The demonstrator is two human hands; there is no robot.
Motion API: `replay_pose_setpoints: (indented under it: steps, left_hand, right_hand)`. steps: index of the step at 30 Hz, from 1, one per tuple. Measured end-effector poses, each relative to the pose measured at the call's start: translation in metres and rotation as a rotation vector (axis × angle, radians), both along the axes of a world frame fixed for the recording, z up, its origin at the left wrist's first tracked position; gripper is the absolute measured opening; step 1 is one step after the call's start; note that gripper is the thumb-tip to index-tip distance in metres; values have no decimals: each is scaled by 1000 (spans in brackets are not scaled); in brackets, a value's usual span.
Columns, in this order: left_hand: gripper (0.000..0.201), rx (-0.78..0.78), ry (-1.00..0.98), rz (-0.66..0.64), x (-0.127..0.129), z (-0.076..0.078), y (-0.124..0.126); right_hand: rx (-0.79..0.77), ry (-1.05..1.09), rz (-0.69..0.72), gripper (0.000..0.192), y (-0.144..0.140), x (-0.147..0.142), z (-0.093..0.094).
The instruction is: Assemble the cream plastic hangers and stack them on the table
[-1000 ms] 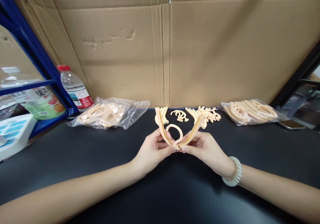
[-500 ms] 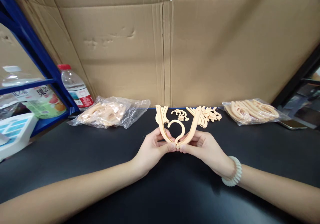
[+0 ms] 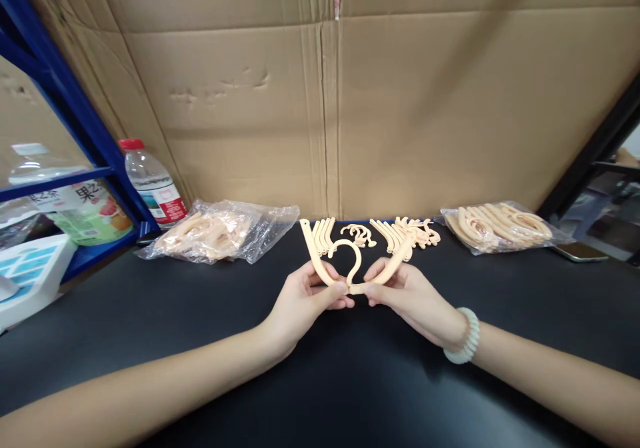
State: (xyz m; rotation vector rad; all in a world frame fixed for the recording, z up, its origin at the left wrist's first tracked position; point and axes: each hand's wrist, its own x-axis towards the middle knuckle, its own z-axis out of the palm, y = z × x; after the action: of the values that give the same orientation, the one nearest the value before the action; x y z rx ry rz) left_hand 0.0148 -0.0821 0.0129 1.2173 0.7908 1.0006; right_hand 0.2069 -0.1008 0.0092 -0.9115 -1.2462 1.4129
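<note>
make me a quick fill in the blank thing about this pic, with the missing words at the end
1. The left hand and right hand both hold a beige hanger, whose curved ____ rises between its two arms.
2. A pale coiled band circles the person's ____ wrist.
3. The bottle beside the left-hand plastic bag has a ____ cap.
4. The tabletop under the hands is coloured ____.

Missing words: hook; right; red; black.
</note>
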Motion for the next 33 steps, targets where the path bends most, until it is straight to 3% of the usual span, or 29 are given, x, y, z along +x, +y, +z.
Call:
replay_pose_setpoints:
  steps: [6,12,16,19,23,26,33]
  left_hand:
    - [28,-117,-50,53,-16,5,18]
    - [17,-198,-26,85,-34,11,42]
    - [20,-155,21,46,-45,12,59]
    - [22,27,198,-55,-53,11,67]
    - [17,455,577,-189,-58,10,68]
    - [13,724,740,-224,-58,11,66]
    - [16,951,847,-346,-58,17,62]
  right_hand:
    - [-59,-178,243,26,21,42,10]
    - [167,-550,191,24,40,75,18]
    - [216,-688,217,27,46,88,21]
    - [222,-772,254,27,46,93,26]
    - [244,-914,272,23,43,96,30]
    - [280,-998,257,21,43,96,31]
    - [412,-1085,243,20,44,97,29]
